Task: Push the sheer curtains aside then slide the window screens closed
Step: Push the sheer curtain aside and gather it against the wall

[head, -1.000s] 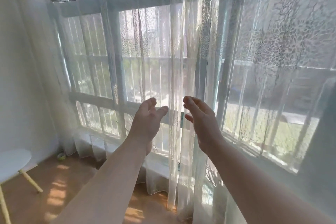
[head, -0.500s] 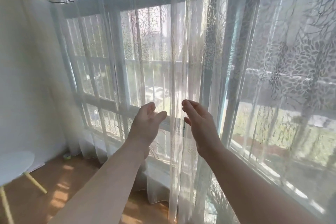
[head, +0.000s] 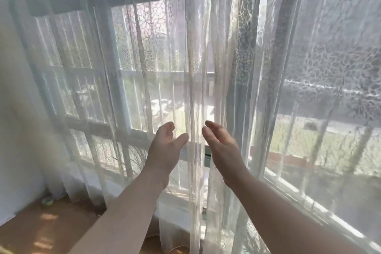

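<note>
The task had barely begun. The sheer curtains [head: 193, 80] hung drawn across the whole window, their two panels meeting in a bunch of vertical folds at the middle, straight ahead of the person. Nothing had been pushed aside: fabric covered the panes to the left and to the right alike.

The left hand [head: 165, 148] was raised just left of that central seam, fingers apart and loosely curled, thumb pointing toward the folds and very near them; whether it touched the cloth could not be told. The right hand [head: 220, 144] was lifted just right of the seam, also spread and empty, its fingertips at the edge of the folds. Neither hand was clamped on anything.

Behind the fabric the window frame [head: 115, 80] showed as pale bars, with a railing and greenery outside. The window screens could not be picked out through the cloth, so their position was unknown.

Judging by this, all the work remained: parting the two panels left and right, then finding the screens and sliding them shut. The hands looked placed to start the parting.
</note>
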{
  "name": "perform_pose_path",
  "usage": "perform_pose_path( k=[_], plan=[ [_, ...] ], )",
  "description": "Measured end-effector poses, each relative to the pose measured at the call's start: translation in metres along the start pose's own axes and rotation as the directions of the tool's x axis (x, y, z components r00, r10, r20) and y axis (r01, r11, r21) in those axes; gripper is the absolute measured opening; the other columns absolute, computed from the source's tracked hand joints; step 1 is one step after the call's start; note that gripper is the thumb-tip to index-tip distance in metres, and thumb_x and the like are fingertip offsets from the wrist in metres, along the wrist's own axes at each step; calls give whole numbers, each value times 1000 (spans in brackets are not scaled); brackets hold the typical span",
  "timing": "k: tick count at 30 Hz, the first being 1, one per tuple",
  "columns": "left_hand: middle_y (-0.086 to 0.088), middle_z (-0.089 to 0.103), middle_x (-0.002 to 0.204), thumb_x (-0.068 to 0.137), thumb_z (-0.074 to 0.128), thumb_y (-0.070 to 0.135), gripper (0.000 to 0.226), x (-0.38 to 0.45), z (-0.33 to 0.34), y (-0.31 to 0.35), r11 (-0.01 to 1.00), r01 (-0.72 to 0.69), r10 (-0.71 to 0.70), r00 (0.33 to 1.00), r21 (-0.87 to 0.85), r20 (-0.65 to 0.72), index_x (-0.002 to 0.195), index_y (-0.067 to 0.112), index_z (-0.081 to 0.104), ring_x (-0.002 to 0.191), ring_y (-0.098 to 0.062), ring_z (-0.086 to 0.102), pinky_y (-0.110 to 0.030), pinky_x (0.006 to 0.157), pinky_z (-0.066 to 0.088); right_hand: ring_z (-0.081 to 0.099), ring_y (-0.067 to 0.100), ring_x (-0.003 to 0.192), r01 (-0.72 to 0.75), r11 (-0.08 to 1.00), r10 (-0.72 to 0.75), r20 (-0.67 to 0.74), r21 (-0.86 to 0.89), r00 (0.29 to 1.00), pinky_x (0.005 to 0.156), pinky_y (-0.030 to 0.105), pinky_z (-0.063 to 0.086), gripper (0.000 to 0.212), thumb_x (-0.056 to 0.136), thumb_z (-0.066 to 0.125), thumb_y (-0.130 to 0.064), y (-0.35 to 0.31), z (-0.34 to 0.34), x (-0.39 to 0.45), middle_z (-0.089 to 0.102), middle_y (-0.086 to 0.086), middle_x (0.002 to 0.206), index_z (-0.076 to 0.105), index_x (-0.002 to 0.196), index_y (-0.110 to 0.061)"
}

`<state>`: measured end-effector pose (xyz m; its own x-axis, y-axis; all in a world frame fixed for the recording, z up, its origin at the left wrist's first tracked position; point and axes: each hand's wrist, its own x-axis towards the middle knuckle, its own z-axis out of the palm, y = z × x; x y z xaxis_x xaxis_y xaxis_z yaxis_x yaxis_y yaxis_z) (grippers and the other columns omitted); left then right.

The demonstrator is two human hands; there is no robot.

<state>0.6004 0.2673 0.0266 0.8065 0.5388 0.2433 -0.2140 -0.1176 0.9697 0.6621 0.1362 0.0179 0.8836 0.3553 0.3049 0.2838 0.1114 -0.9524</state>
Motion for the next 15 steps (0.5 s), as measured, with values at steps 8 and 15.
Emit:
perform_pose_path(
  k=[8, 15],
  plan=[
    [14, 39, 145, 86, 65, 31, 58, 84, -12, -19, 998, -35, 30, 994, 50, 103, 138, 33, 39, 133, -4, 33, -38, 104, 32, 35, 7, 135, 27, 987, -44, -104, -161, 994, 109, 31, 29, 55, 90, 54, -50, 16, 38, 82, 39, -15, 146, 39, 141, -35],
    [10, 33, 151, 78, 72, 32, 76, 156, -9, -38, 990, -97, 82, 986, 105, 142, 143, 30, 32, 136, -4, 29, -38, 110, 28, 19, 13, 144, 19, 957, -52, -107, -290, 993, 117, 40, 19, 68, 89, 49, -59, 37, 47, 160, 20, -8, 158, 22, 148, -37]
  ],
)
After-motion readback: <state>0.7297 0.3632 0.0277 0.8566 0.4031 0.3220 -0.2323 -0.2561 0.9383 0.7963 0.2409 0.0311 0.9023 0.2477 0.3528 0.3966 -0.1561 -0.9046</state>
